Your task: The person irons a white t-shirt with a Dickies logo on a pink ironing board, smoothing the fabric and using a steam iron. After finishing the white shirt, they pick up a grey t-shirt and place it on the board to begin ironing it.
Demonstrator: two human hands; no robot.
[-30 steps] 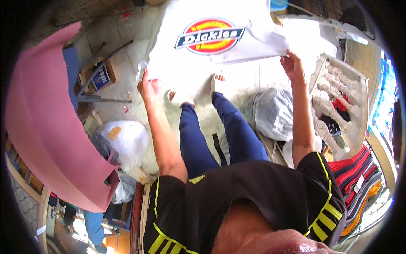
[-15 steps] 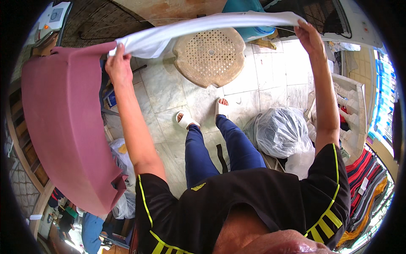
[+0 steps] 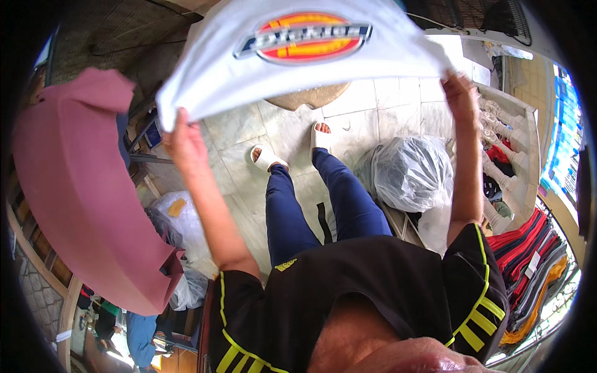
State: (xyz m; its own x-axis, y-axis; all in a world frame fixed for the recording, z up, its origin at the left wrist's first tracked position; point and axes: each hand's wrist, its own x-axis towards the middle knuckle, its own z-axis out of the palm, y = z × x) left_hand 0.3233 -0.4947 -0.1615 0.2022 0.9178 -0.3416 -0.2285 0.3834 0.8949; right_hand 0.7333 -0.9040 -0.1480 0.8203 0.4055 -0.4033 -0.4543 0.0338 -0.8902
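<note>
Stretched wide between my two hands is a white fabric piece [image 3: 211, 62], which looks like a garment, with a red, yellow and dark blue oval print. My left hand [image 3: 186, 142] is closed in a pinch on its near left corner. On the other side my right hand [image 3: 461, 98] pinches the right corner. The fabric's near edge sags in a curve, and its far part runs out of the picture. Beneath it, most of a round, tan perforated stool [image 3: 311, 98] is hidden.
A mauve cloth [image 3: 81, 193] drapes over something at the left. Clear plastic bags [image 3: 416, 171] stand on the tiled floor [image 3: 242, 205] by my legs. White shoes [image 3: 507, 130] sit in a rack at the right, near a stack of folded dark and red clothes [image 3: 528, 267].
The white fabric has swung up and spread from a narrow folded strip, bringing its print into view. Both hands have come nearer my body and keep their grip.
</note>
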